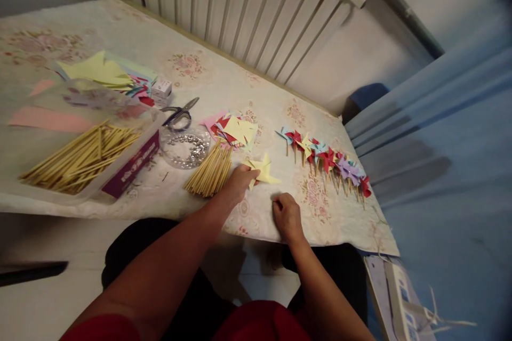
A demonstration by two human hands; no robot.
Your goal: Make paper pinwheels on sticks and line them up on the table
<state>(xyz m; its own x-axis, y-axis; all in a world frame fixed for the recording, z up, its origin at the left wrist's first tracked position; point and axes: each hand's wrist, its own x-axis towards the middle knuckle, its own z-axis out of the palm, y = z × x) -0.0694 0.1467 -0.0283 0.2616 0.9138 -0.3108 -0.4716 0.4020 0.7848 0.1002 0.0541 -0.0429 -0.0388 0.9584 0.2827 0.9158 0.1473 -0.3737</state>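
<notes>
Pinched in my left hand (241,182) is a pale yellow paper pinwheel (265,169), its blades spread to the right just above the table. My right hand (288,216) rests near the front edge with its fingers curled closed; anything inside them is hidden. Left of my left hand lies a bundle of thin wooden sticks (209,170). Behind it is a pile of cut paper pieces (238,131) in yellow, red and pink. A clear round dish (185,148) holds small shiny metal bits. Finished pinwheels on sticks (328,160) lie in a row to the right.
At the left stands a clear plastic box (132,162) full of sticks. Scissors (179,116) lie behind the dish, near a small white box (161,89) and stacked paper sheets (98,71). A flowered cloth (264,93) covers the table. A blue curtain (436,170) hangs at the right.
</notes>
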